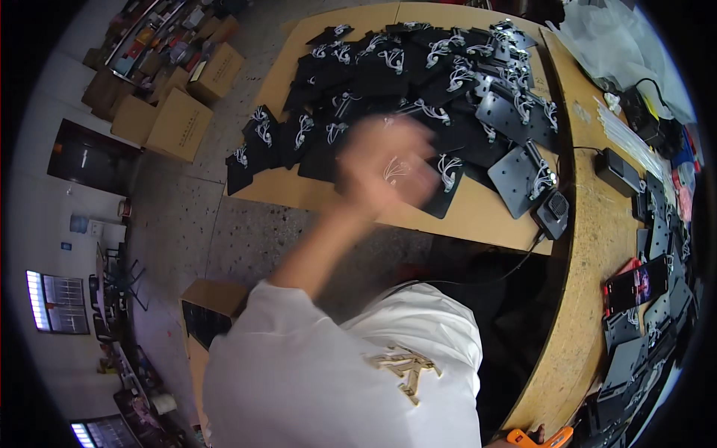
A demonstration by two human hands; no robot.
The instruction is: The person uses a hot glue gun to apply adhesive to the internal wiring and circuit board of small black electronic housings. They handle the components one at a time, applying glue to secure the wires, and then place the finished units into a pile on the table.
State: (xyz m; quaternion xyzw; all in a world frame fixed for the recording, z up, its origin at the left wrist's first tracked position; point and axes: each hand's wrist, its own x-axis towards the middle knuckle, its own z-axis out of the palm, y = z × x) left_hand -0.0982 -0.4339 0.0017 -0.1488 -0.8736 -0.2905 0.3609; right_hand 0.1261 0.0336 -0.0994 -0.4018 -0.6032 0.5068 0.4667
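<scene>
My left hand (388,164) is raised over the cardboard-covered table, smeared by motion. Its fingers are too blurred to show whether they hold anything. Beneath and around it lie many flat black panels, each with a bundle of white wires; one such panel (445,200) shows just right of the hand. At the bottom edge, my right hand (502,445) is mostly cut off by the frame. A bit of it shows around an orange tool (559,439), which it appears to grip; the kind of tool cannot be made out.
A small black device (552,215) with a cable sits at the cardboard's (478,228) right corner. On the wooden bench (579,299) at right are a phone (636,287), a black power adapter (618,172) and stacked dark plates (626,364). Cardboard boxes (178,125) stand on the floor at far left.
</scene>
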